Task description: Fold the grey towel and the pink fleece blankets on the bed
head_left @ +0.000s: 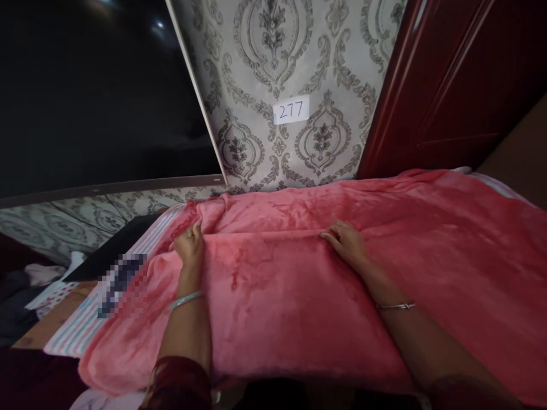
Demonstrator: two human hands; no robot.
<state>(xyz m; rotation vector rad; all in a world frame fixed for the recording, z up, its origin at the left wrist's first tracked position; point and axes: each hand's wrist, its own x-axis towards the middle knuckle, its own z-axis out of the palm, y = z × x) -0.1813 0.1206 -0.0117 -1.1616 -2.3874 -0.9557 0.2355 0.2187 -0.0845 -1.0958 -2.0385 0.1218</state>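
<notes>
While the pink blanket (294,307) is lying below and right of the television (106,102), the left hand (190,242) and right hand (347,242) are pinching its fold (262,236) well apart (wise, I'm guessing, for soft, floppy plush).

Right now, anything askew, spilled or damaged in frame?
Mainly a pixelated patch at left, over the striped sheet and pink blanket; it looks like image masking, hiding what's beneath. The 277 card looks slightly tilted on the wallpaper. No spill or damage visible.
</notes>
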